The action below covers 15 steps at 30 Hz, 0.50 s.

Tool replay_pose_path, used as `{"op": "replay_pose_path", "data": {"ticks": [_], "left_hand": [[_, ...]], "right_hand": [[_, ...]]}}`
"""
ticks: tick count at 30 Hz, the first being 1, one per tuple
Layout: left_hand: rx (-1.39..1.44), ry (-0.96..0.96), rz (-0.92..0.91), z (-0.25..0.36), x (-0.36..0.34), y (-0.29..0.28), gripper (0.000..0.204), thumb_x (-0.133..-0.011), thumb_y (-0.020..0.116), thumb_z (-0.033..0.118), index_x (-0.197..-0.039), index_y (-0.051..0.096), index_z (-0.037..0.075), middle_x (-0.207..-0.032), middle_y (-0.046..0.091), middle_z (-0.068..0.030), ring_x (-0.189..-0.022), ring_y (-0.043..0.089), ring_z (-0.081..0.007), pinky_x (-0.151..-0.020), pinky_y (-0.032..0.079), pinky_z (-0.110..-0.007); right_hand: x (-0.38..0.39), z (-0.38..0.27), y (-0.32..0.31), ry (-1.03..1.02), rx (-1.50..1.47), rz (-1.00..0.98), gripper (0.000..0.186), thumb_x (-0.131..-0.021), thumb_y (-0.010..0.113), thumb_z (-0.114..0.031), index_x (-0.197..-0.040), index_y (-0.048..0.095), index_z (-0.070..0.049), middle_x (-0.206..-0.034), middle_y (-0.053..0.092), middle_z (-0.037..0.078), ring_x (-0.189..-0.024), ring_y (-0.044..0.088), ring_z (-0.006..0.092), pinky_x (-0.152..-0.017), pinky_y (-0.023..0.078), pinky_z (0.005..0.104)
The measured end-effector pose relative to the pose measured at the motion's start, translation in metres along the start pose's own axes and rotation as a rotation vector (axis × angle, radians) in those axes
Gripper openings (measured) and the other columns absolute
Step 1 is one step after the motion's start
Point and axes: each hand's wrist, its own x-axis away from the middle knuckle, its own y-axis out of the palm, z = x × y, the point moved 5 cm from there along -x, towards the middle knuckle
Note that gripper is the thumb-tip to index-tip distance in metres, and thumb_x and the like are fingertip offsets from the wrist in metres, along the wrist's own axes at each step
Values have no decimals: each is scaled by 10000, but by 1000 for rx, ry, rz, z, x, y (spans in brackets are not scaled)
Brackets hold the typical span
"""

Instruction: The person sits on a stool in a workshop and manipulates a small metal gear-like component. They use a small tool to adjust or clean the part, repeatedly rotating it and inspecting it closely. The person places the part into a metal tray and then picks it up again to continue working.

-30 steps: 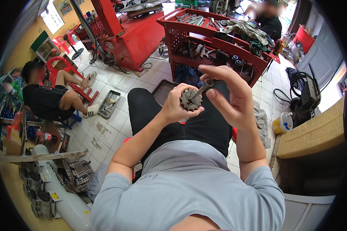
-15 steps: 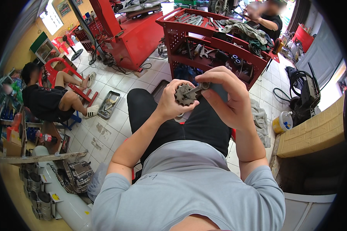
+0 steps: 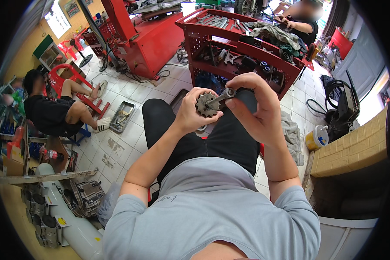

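Observation:
In my left hand is a small toothed metal sprocket, its toothed face turned up toward me, fingers curled around its far rim and thumb along its near side. My right hand pinches the ringed head of a metal wrench between thumb and index finger. The wrench's shaft runs leftward to the middle of the sprocket, where its tip touches; I cannot tell exactly how it engages there. Both hands are held close together above my lap.
Ahead stands a red tool cart with wrenches and rags on it. A metal tray lies on the tiled floor to the left, near a seated person. A white bucket stands at right. Another person is behind the cart.
The wrench's ringed head has tipped slightly, showing its round opening more, as my right fingers shift on it. My left hand keeps its hold on the sprocket.

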Motion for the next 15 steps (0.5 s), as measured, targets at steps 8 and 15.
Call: {"op": "replay_pose_path", "data": {"ticks": [8,15], "left_hand": [[7,17,5,-1,1,1,483,-629,896,218,-1029,669,68,-1030,647,-91,-971,636,-256,-890,505,-376],[28,2,9,-2,1,1,479,-627,894,219,-1028,671,79,-1025,642,-84,-969,633,-264,-890,501,-383]], "right_hand": [[-2,-3,-2,-77,56,-61,380,-838,699,37,-1214,648,28,-1070,653,121,-970,626,211,-868,486,307],[-4,-7,0,-102,36,-2,325,-786,757,-26,-1105,697,-39,-971,673,91,-900,640,231,-798,498,333]]}}
